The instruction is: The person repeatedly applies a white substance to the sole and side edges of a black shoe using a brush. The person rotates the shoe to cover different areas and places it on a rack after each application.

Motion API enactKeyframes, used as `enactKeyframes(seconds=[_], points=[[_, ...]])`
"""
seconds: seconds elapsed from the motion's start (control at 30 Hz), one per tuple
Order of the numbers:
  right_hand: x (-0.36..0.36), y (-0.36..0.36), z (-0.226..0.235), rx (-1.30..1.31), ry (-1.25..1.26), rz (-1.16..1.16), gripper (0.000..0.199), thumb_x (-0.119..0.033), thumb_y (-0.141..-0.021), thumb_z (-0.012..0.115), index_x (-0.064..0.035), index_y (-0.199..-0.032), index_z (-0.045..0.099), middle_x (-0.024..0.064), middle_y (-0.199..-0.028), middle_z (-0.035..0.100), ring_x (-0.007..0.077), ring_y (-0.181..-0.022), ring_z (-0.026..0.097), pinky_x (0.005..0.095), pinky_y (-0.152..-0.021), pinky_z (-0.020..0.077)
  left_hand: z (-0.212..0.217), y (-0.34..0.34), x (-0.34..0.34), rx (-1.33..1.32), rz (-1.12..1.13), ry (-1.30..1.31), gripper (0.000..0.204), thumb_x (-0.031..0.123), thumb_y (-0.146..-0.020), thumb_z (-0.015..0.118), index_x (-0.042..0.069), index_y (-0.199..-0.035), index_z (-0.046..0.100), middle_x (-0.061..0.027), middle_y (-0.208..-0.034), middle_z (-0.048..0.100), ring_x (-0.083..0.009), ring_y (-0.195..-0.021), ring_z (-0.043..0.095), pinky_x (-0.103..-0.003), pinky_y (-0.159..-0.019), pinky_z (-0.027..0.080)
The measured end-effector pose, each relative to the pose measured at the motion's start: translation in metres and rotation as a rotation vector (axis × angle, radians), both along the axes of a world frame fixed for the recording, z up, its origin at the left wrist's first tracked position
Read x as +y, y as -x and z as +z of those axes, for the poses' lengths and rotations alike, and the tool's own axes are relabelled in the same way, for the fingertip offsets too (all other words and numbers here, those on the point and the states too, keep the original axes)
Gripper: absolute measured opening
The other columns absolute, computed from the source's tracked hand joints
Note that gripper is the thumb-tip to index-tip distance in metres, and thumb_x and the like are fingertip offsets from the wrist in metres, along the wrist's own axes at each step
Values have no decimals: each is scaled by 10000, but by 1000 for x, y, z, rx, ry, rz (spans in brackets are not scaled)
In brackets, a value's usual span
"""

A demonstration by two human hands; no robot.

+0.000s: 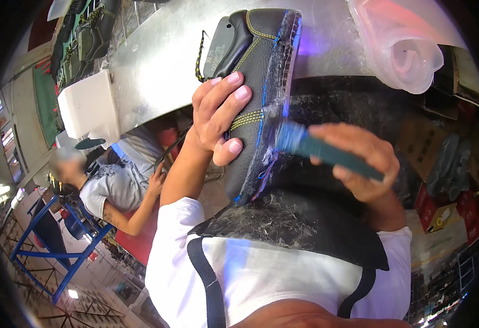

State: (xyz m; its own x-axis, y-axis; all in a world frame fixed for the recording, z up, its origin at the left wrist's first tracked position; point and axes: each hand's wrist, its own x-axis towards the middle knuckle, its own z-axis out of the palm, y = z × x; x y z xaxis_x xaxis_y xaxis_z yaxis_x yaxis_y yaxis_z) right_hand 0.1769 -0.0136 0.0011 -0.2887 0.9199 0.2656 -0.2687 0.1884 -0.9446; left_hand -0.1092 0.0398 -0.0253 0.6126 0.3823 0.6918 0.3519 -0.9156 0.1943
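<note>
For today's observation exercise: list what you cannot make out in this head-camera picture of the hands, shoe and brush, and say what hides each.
Head view only:
- Brush: bristle end is motion-blurred; the handle's rear is covered by the right hand.
- Shoe: its far side and inside are turned away; part of the upper lies under the left hand.
- Glue on the shoe edge: too blurred to tell.
- Seated co-worker: face blurred, hands partly hidden.

Shoe factory/workshop: row of black boot uppers (86, 33) far upper-left of the hands, metal workbench (157, 65) behind, glue-caked apron (305, 218) below, seated co-worker (113, 180) left.
</note>
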Motion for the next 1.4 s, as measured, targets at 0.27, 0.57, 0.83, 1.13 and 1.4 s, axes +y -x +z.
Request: enactKeyframes(seconds=[0.27,0.57,0.83,1.13,1.4], points=[[22,-10,-1,181,286,-104,267,-34,-894,676,100,-1124,652,160,-900,718,170,-736,692,266,-660,564,1,-3,4,5,22,-64,405,292,-960,507,255,-1315,316,-243,-1211,618,-420,-1025,639,-527,-886,469],[26,-15,10,-141,-252,-11,241,15,-762,768,80,-967,658,228,-945,712,334,-843,723,388,-724,595,22,-8,0,131,21,84,328,314,-974,463,281,-1279,350,-208,-1193,637,-414,-1020,647,-513,-885,468],[31,-27,9,-115,-125,-109,180,67,-763,727,78,-937,683,204,-924,717,262,-828,719,324,-734,570,0,-19,2,23,-50,-103,356,304,-977,476,319,-1302,333,-181,-1196,638,-405,-1044,639,-500,-859,470],[35,-25,1,-246,-182,-261,209,58,-782,730,88,-980,667,169,-929,709,187,-786,682,274,-707,536,2,-20,6,29,-27,-123,471,230,-958,538,301,-1354,292,-164,-1241,615,-392,-1042,642,-479,-846,475],[36,-4,6,-210,65,-415,199,64,-790,736,92,-967,651,149,-937,705,144,-788,662,248,-687,521,5,-15,3,86,-54,-100,424,234,-979,490,308,-1346,292,-156,-1239,603,-393,-1032,643,-480,-847,471]])
